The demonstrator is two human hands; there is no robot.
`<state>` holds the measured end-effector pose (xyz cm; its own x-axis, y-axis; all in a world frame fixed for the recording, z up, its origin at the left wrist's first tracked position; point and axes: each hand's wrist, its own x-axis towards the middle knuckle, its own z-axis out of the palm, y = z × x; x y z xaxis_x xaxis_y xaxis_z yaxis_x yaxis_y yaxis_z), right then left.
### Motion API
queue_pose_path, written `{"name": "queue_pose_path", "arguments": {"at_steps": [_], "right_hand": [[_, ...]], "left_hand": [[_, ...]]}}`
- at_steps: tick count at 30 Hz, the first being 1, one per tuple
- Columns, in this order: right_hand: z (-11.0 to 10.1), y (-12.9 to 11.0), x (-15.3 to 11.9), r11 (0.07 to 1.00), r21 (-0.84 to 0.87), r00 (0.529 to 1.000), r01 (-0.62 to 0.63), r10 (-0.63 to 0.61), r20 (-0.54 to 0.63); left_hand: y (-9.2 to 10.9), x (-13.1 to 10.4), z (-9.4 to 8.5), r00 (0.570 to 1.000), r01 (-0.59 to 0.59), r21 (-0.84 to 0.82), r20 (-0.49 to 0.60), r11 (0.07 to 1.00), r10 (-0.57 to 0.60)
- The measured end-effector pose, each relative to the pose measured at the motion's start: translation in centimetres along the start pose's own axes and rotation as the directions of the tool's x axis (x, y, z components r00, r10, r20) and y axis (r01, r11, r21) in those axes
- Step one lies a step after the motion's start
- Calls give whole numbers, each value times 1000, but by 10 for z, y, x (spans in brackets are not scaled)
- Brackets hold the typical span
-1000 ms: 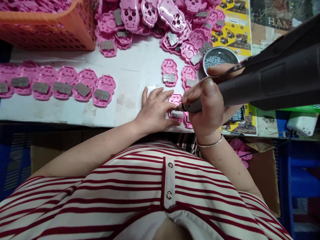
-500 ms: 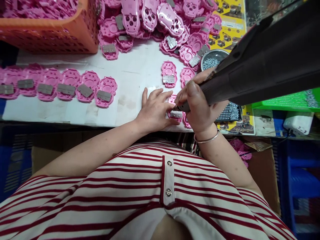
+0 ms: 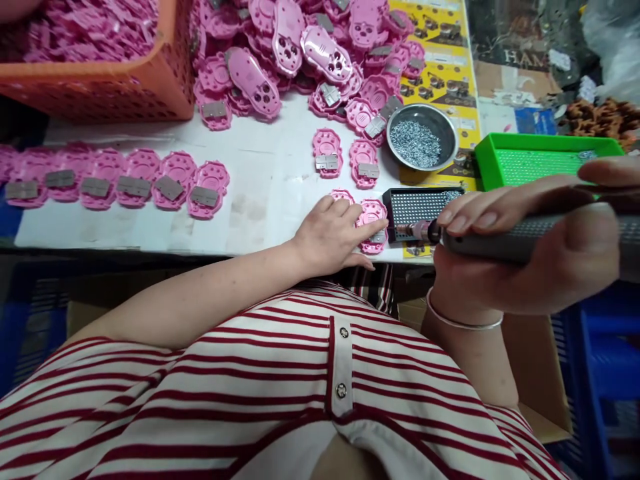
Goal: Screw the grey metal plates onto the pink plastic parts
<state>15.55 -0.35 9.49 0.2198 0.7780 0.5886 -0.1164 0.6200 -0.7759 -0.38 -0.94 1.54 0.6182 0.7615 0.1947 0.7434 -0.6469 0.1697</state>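
My right hand (image 3: 530, 273) is wrapped round a dark electric screwdriver (image 3: 493, 243), held nearly level. Its bit points left, beside the black screw tray (image 3: 411, 203) with rows of small holes. My left hand (image 3: 327, 237) lies with fingers stretched, its index finger across a pink plastic shell (image 3: 373, 210) that bears a grey metal plate. Another pink shell (image 3: 343, 195) is mostly hidden under that hand. Just behind are two more shells, one on the left (image 3: 327, 145) and one on the right (image 3: 364, 155), each with a metal plate.
A metal bowl of screws (image 3: 447, 150) and a green tray (image 3: 493, 170) stand at the right. Pink shells are heaped at the back (image 3: 260, 87). An orange basket (image 3: 175, 67) of pink pieces is at back left, above a row of plated shells (image 3: 137, 167).
My right hand has swung right and lowered the screwdriver from the shell under my left hand to the black tray. My left hand has shifted right onto the neighbouring shell, its fingers straighter.
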Motion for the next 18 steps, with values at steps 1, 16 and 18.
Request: {"name": "queue_pose_path", "arguments": {"at_steps": [1, 16, 18], "right_hand": [[-1, 1, -1, 992, 13, 992, 123, -123, 20], [-24, 14, -5, 987, 96, 991, 131, -130, -17], [-27, 13, -5, 985, 86, 989, 150, -148, -27]], "left_hand": [[1, 3, 2, 1000, -21, 27, 12, 999, 20], [-24, -10, 19, 945, -296, -29, -154, 955, 289], [-23, -12, 18, 938, -309, -19, -174, 951, 301]]}}
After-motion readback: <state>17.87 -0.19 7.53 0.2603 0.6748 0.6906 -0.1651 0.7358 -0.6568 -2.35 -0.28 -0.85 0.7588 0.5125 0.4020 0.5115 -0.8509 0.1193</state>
